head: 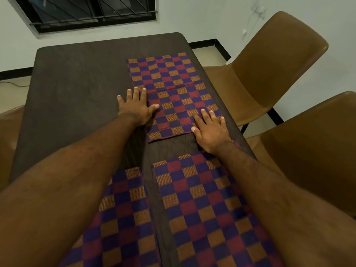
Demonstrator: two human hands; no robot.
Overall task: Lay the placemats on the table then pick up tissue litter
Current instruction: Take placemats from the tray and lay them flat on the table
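A checkered placemat [173,93] in purple, red and orange lies flat on the right far half of the dark brown table [77,83]. My left hand [135,106] rests flat with spread fingers on its left edge. My right hand [211,130] presses flat on its near right corner. Two more checkered placemats lie closer to me: one at near right [202,205] and one at near left [123,218], partly under my forearms. No tissue litter shows in view.
Two brown chairs stand along the table's right side, one far [269,64] and one near [308,151]. Another brown chair edge [7,135] shows at the left. A barred window [86,12] is in the white wall beyond the table.
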